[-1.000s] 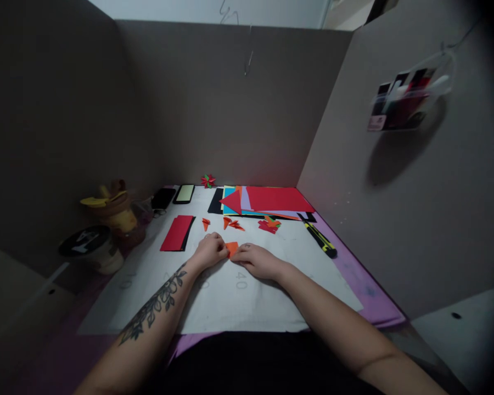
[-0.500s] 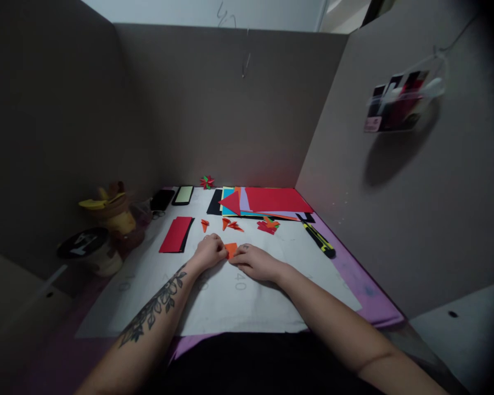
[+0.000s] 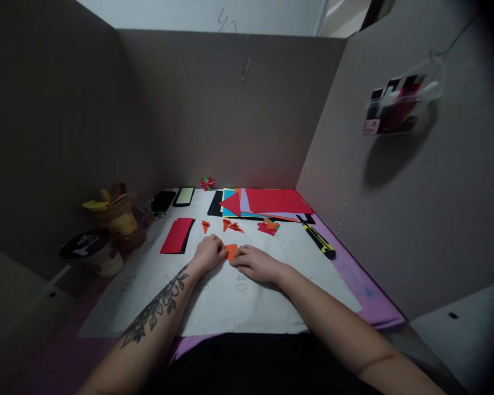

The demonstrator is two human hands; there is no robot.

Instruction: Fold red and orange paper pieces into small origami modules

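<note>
A small piece of orange paper (image 3: 231, 251) lies on the white mat (image 3: 267, 307) between my hands. My left hand (image 3: 210, 252) is closed at the paper's left edge, fingertips gripping it. On the other side, my right hand (image 3: 255, 263) has its fingers pressed together on the paper's right edge. Just beyond the hands sit several folded orange paper pieces (image 3: 226, 225). A little pile of red, orange and green paper bits (image 3: 268, 226) lies further right.
Red paper strips (image 3: 176, 236) lie left, coloured sheets (image 3: 278, 201) at the back. A yellow-black utility knife (image 3: 319, 240) rests right. A phone (image 3: 184, 196), paper star (image 3: 207, 183) and lidded cup (image 3: 93, 252) stand around the edges. Grey panels (image 3: 230, 109) enclose the table.
The view has shifted very slightly. Both hands stay in place on the orange paper, with no clear movement.
</note>
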